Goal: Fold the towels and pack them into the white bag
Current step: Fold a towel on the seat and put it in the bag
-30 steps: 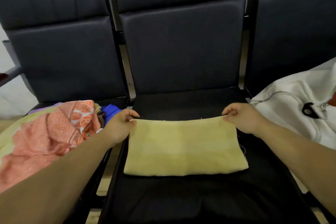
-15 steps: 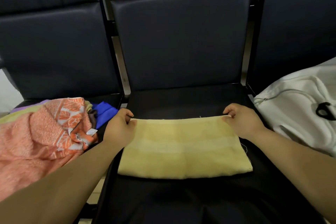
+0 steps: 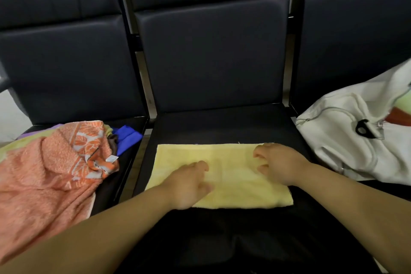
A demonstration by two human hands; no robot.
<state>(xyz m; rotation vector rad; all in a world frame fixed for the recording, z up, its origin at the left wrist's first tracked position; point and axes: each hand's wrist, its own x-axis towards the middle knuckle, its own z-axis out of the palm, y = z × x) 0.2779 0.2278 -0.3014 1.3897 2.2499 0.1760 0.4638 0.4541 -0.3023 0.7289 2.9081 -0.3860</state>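
Head view. We see the yellow towel [image 3: 231, 158] lying flat as a rectangle on the middle seat [image 3: 222, 124]. The left hand [image 3: 189, 184] and right hand [image 3: 280, 164] rest on it, palms down, fingers loosely bent, gripping nothing. On the left seat we note an orange towel [image 3: 44, 173] heaped beside a blue cloth [image 3: 126, 138]. The white bag [image 3: 344, 140] lies on the right seat.
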